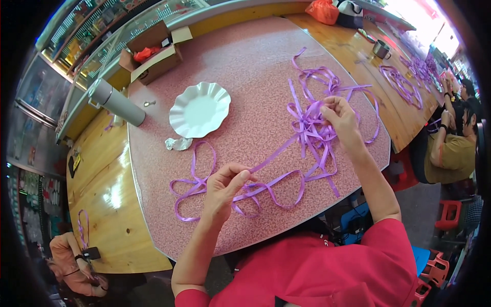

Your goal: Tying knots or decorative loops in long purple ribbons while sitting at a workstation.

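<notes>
A long purple ribbon (274,154) runs taut between my two hands above the pink speckled table (250,66). My left hand (225,188) pinches it between thumb and fingers. At the other end my right hand (339,116) grips a looped bunch of purple ribbon (310,121), fingers closed at its upper right side. Loose loops of ribbon (193,188) lie on the table to the left of my left hand. More ribbon trails behind the bunch and down toward the table's near edge.
A white scalloped plate (200,111) and crumpled white paper (178,144) lie left of centre. Beyond them stand a grey flask (116,102) and an open cardboard box (155,60). At right, a wooden table (353,53) bears a metal mug (381,49) and more ribbon. Other people sit at both sides.
</notes>
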Action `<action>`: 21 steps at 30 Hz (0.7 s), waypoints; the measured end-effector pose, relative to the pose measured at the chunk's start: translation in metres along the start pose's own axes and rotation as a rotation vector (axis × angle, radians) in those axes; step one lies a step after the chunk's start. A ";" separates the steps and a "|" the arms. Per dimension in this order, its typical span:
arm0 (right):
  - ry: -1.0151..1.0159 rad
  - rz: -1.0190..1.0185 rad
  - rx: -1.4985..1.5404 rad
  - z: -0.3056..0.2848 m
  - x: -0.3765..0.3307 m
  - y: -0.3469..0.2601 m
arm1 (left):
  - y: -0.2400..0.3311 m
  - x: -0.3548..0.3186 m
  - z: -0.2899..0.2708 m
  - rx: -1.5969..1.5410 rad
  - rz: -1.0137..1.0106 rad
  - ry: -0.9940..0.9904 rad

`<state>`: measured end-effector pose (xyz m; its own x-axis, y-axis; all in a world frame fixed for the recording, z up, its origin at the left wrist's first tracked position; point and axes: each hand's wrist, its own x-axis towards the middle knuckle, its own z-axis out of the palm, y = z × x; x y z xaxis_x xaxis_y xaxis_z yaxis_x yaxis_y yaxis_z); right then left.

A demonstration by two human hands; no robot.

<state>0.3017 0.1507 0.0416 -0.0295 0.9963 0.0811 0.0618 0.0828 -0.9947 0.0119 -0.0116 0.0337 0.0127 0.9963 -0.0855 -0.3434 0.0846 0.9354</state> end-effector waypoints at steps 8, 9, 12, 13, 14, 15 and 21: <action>-0.693 -0.660 -0.205 0.097 -0.057 -0.033 | 0.002 0.016 0.014 0.163 -0.044 0.036; -0.695 -0.662 -0.200 0.102 -0.057 -0.032 | 0.002 0.017 0.013 0.110 -0.014 0.067; -0.753 -0.429 -0.207 0.112 -0.053 -0.027 | 0.005 0.019 0.000 0.142 -0.024 0.071; -0.728 -0.485 -0.222 0.114 -0.052 -0.024 | 0.008 0.019 -0.001 0.117 -0.029 0.089; -0.701 -0.540 -0.237 0.116 -0.051 -0.021 | 0.009 0.020 -0.005 0.120 -0.029 0.090; -0.700 -0.541 -0.235 0.118 -0.049 -0.017 | 0.008 0.022 -0.010 0.149 -0.033 0.083; -0.577 -0.688 -0.269 0.120 -0.037 0.002 | 0.025 0.054 -0.040 1.148 0.179 0.118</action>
<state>0.1835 0.1106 0.0293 -0.6311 0.5664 0.5301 0.0737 0.7240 -0.6858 -0.0336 0.0434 0.0386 -0.0577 0.9929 0.1041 0.7203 -0.0308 0.6930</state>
